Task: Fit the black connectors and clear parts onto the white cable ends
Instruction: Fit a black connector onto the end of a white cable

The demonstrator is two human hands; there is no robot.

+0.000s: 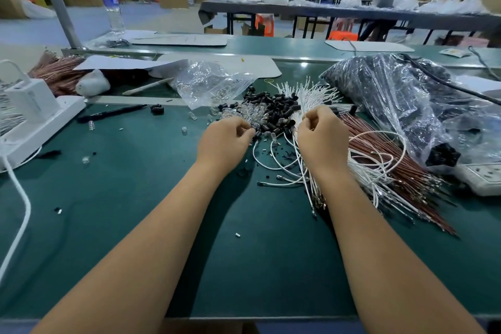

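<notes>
Left hand (225, 141) fingers curled, pinching something small at the near edge of the heap of small black cylindrical connectors (273, 111) and clear glassy parts (244, 114); which piece, can't tell. Right hand (322, 135) pinches bundled thin white cables (311, 95), right of the heap. Best isolate one cable end, align part squarely, push straight.

table (135, 184): matt green, smooth | connectors (276, 111): black, probably plastic | bag (211, 81): glossy clear film
</notes>
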